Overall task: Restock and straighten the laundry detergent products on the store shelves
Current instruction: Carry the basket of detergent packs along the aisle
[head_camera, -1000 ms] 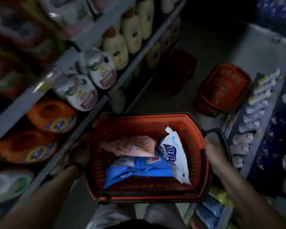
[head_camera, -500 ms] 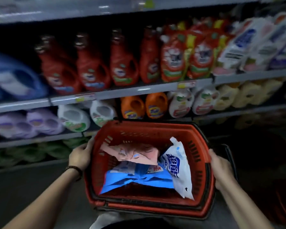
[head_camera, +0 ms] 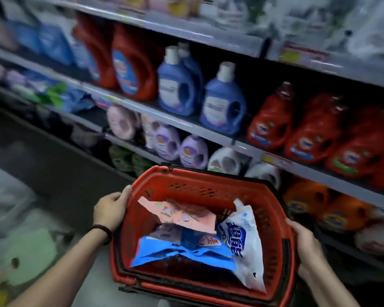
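Head view: both hands, left [head_camera: 110, 211] and right [head_camera: 306, 244], grip the tilted basket [head_camera: 282, 220], so its pouches [head_camera: 242, 238] could slide out.

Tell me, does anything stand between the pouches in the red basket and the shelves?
Nothing visible stands between the basket and the shelves. Yet the left hand and the right hand both grip the basket's rim, so neither is free to lift the pouches.

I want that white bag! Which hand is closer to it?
Right. The right hand grips the side of the red basket next to the white bag. The left hand grips the opposite side, with the pink bag and blue bag between.
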`<action>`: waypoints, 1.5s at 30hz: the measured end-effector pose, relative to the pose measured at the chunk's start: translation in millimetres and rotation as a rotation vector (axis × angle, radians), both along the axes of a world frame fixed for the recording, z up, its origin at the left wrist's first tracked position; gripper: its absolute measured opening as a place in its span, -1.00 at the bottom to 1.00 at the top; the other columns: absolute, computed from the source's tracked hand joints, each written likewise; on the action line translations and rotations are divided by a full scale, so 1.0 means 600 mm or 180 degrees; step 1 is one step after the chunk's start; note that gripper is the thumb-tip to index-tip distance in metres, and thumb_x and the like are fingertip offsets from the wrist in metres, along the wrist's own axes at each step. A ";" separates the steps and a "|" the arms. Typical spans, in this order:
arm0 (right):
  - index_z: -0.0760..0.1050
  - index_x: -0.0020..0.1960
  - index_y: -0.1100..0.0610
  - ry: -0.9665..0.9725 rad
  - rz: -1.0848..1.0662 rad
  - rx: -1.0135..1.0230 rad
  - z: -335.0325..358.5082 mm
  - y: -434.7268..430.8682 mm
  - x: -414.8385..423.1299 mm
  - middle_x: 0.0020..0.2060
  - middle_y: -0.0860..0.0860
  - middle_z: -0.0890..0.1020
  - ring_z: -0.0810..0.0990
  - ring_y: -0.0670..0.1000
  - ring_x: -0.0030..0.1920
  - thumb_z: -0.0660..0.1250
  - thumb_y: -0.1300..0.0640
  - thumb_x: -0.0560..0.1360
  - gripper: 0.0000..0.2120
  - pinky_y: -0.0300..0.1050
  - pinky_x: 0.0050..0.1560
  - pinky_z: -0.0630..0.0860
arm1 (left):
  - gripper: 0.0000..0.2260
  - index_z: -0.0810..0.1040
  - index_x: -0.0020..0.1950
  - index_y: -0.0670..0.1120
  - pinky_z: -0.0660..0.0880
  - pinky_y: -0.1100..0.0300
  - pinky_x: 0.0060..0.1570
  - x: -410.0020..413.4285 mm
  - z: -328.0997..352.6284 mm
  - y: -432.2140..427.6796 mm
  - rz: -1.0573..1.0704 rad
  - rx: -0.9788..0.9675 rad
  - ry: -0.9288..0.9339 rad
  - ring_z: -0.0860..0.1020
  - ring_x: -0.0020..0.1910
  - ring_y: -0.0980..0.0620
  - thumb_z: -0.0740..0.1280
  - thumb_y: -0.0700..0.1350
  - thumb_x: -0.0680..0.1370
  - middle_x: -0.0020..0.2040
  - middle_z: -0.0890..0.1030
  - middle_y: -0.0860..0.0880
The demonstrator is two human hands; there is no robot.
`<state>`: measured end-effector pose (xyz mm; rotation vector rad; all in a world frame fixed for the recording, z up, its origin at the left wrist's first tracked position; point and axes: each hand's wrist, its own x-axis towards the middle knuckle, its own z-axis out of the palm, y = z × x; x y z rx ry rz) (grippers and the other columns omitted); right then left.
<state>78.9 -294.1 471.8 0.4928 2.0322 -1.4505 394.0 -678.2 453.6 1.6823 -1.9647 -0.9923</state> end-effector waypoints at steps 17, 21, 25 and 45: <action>0.75 0.16 0.16 -0.0675 0.2215 -0.0500 -0.038 -0.763 0.119 0.07 0.21 0.77 0.74 0.27 0.12 0.56 -0.14 0.24 -0.42 0.36 0.34 0.57 | -0.33 0.63 -0.30 -0.14 0.54 -0.02 -0.16 0.382 0.025 -0.371 0.1918 -0.0073 -0.0413 0.63 -0.23 -0.11 0.20 0.45 0.56 -0.38 0.63 -0.03; 0.76 0.12 0.18 -0.0759 0.2634 -0.0406 -0.035 -0.922 0.158 0.03 0.22 0.78 0.75 0.29 0.07 0.55 -0.16 0.23 -0.43 0.38 0.26 0.61 | -0.41 0.57 -0.34 -0.11 0.54 -0.05 -0.15 0.433 0.039 -0.429 0.2277 -0.0192 -0.0563 0.64 -0.17 -0.19 0.24 0.34 0.63 -0.30 0.67 -0.14; 0.76 0.01 0.20 -0.0609 0.3024 -0.0317 -0.005 -1.087 0.220 -0.11 0.21 0.79 0.77 0.20 -0.16 0.56 -0.09 0.26 -0.55 0.19 0.01 0.72 | -0.33 0.50 -0.41 -0.19 0.48 -0.04 -0.25 0.500 0.021 -0.485 0.2655 -0.0226 -0.0615 0.60 -0.28 -0.20 0.22 0.33 0.64 -0.41 0.58 -0.15; 0.76 0.01 0.24 -0.0258 0.3137 -0.0098 0.044 -1.736 0.515 -0.17 0.25 0.77 0.70 0.20 -0.36 0.51 -0.06 0.42 -0.63 -0.05 -0.34 0.66 | -0.33 0.66 -0.12 -0.18 0.47 0.00 -0.14 0.783 -0.024 -1.027 0.2854 0.0177 -0.0599 0.48 -0.28 -0.13 0.11 0.37 0.65 -0.27 0.56 -0.12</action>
